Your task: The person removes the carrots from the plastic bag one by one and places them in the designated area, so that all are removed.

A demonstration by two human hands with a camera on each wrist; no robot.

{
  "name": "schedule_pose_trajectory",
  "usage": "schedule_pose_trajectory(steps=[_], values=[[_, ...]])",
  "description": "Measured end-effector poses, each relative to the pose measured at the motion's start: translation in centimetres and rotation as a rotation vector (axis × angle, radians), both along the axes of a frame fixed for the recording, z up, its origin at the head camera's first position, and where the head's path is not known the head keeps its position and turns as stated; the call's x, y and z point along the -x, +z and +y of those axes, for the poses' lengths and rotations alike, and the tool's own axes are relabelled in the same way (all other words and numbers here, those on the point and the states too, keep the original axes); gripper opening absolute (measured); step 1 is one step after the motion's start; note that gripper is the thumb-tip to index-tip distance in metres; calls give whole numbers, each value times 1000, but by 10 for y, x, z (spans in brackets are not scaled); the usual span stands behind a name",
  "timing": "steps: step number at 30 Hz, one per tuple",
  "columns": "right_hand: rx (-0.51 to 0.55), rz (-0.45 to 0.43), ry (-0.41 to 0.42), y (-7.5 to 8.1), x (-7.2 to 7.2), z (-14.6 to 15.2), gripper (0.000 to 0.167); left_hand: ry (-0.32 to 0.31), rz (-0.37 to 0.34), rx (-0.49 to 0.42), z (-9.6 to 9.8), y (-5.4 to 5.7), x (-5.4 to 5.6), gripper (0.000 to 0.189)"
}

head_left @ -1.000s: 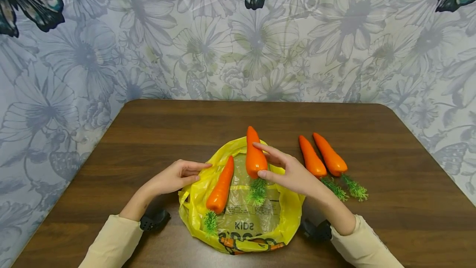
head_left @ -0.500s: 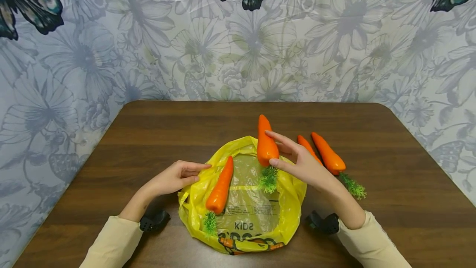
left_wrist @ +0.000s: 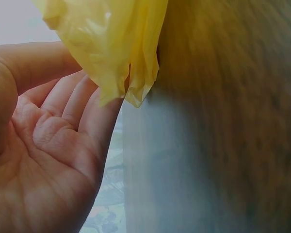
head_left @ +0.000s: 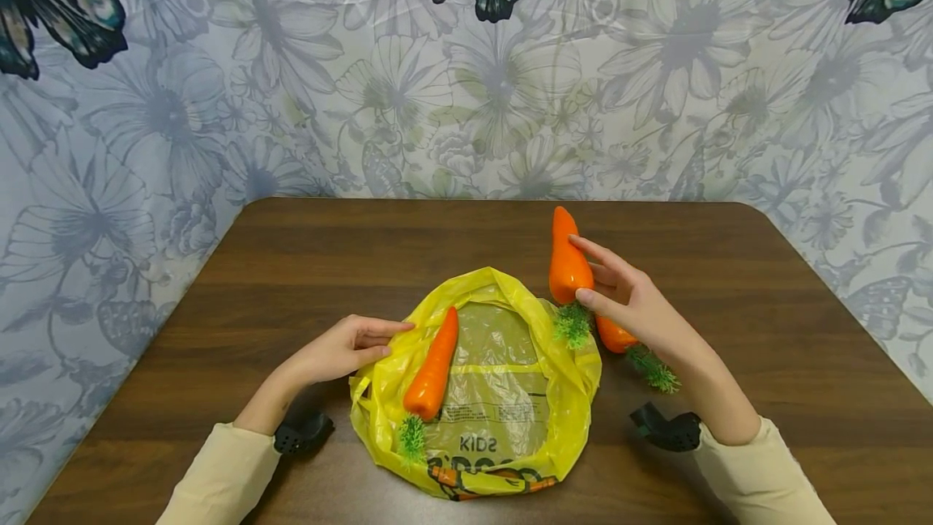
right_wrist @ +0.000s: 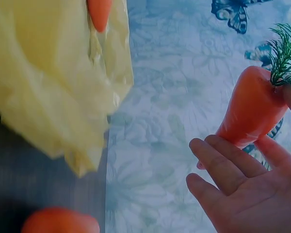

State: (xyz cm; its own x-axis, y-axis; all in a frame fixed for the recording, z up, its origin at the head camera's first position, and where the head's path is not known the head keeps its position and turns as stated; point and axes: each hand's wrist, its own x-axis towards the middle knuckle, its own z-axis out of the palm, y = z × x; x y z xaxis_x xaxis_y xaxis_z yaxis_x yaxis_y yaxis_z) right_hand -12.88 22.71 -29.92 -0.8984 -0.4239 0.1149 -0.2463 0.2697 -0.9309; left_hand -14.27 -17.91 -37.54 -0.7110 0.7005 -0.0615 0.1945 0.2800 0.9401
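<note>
Nearby, a bag (head_left: pixel 577 407) sits open on the table (head_left: pixel 328 245), a carrot (head_left: pixel 433 367) within. The left hand (head_left: pixel 342 348) pinches the bag's left rim. Right of the bag, another carrot (head_left: pixel 614 336) lies part-hidden; farther off, the right hand (head_left: pixel 632 298) has a third carrot (head_left: pixel 568 267) pinched in its grip.

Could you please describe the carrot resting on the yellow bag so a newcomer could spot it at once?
On the brown table sits the open yellow bag. Along the left side of its opening lies the carrot, tip towards the wall, green tuft at the near end. Unlike the held carrot and the one on the table, it rests on the bag.
</note>
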Motion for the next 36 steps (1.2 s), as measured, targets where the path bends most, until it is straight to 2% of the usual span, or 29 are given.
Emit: schedule_pose_trajectory(steps=[8, 17, 21, 27, 36], values=[[-71, 25, -41, 3, -2, 24, 61, -1, 8, 6, 0, 2, -1, 42], [-83, 57, -64, 4, -3, 57, 61, 3, 2, 14, 0, 4, -1, 43], [-114, 97, -43, 4, -3, 77, 62, 2, 4, 12, 0, 3, -1, 43], [-110, 69, 31, -1, -3, 104, 62, 4, -7, 4, 1, 1, -2, 43], [-182, 24, 51, -14, -1, 138, 63, 6, 4, 7, 0, 2, -3, 42]])
